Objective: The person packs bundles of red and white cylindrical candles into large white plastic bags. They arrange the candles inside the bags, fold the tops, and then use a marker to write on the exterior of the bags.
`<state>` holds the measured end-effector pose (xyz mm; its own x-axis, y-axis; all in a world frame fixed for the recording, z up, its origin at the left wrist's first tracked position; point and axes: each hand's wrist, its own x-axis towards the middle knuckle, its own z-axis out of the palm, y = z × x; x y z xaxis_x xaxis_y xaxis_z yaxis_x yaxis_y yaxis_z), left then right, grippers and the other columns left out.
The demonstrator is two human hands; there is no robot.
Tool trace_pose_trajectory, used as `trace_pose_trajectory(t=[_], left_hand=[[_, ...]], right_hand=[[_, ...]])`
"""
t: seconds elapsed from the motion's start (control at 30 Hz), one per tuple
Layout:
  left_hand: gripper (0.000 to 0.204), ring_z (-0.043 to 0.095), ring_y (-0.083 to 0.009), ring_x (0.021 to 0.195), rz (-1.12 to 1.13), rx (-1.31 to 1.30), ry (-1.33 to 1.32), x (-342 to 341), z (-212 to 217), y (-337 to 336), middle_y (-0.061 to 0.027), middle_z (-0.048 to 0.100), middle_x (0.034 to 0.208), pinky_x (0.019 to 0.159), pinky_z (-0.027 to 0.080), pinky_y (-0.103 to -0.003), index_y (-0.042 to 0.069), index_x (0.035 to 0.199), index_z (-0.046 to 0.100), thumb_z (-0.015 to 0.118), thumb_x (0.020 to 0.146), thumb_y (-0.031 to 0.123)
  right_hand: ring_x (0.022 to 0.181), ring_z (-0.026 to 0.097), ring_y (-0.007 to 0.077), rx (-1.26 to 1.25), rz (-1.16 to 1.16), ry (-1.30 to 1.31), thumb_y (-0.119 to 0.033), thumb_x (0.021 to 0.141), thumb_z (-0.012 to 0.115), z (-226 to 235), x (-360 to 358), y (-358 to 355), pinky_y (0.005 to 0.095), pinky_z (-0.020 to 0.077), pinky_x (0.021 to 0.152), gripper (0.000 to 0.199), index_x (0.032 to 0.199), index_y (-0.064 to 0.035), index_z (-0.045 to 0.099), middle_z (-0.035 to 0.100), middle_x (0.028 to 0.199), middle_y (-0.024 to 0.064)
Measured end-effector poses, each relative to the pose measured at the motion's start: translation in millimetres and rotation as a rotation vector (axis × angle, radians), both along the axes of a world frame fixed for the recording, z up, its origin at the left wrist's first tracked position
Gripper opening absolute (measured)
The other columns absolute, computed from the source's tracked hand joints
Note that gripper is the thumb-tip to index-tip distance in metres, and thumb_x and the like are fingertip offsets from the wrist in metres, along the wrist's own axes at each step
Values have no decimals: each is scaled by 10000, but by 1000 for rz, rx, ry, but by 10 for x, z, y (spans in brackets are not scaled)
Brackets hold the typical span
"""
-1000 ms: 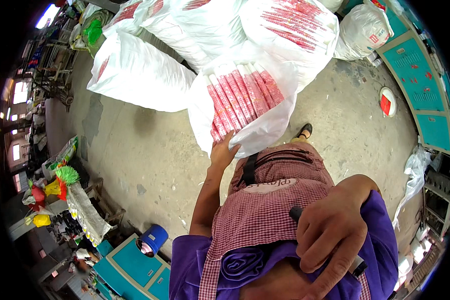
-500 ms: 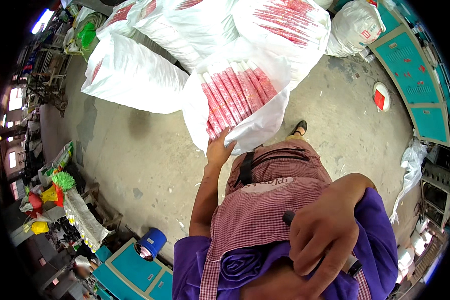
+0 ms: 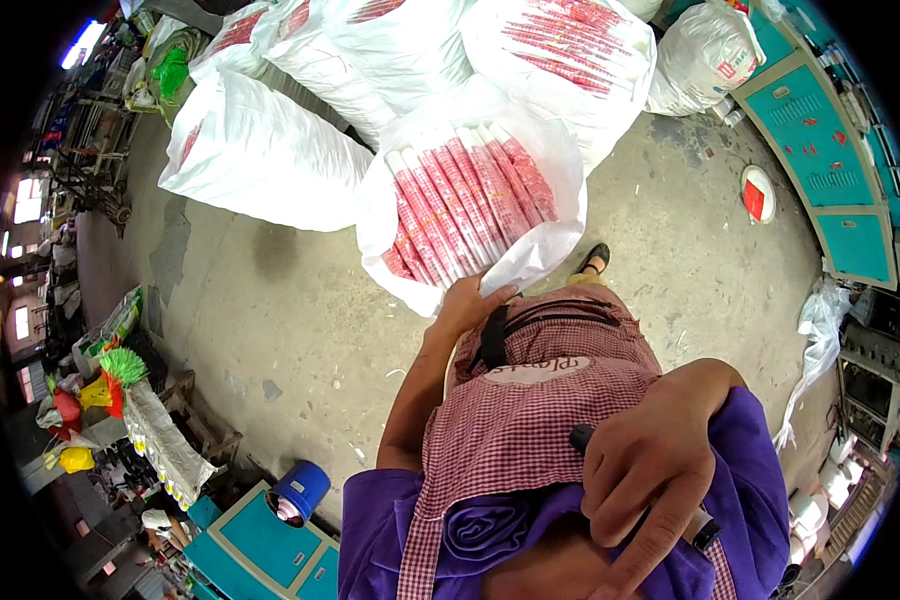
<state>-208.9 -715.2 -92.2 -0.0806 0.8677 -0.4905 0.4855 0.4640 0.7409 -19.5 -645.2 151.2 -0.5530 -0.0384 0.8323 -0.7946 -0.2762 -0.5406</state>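
In front of me stands an open white woven bag (image 3: 375,235) filled with long pink-and-white printed rolls or tubes (image 3: 460,205) in a tight row. My left hand (image 3: 465,303) is at the bag's near rim, fingers closed on its edge and partly hidden by it, thumb apart. Close to my chest, my right hand (image 3: 650,455) has its fingers bent, the index finger stretched downward. A dark rounded end (image 3: 580,437) sticks out beside its fingers, and a black-tipped grey piece (image 3: 705,530) shows below the wrist. Whatever lies inside that hand is hidden.
More white bags (image 3: 270,155) crowd the far side, several showing similar pink-and-white contents. Teal cabinets (image 3: 808,130) line the right, and another teal cabinet (image 3: 270,530) sits lower left beside a blue bucket (image 3: 302,485). A round white lid-like thing (image 3: 758,193) lies on the concrete floor.
My left hand has shifted right along the bag's near rim and slightly nearer. The opening has spread wider and tipped toward me, baring more of the rolls. My right hand has hardly moved.
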Motion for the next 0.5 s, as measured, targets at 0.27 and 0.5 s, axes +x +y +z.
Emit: trace_pose_trajectory(t=[0.27,0.5], left_hand=[[514,620,-296,859,42,64,2,-80,-165,-122,-180,638,931,757,463,-366,50,1120,586,600,807,456],[459,430,-365,1186,372,422,119,-392,-140,9,-252,470,1252,1001,321,-409,11,1193,528,575,853,316]], right_hand=[[524,471,144,31,4,2,-74,940,370,28,-29,27,220,367,425,310,1109,99,564,531,791,126],[543,503,139,86,-4,-49,-170,981,311,33,-18,8,221,386,430,391,1110,104,558,532,785,109]])
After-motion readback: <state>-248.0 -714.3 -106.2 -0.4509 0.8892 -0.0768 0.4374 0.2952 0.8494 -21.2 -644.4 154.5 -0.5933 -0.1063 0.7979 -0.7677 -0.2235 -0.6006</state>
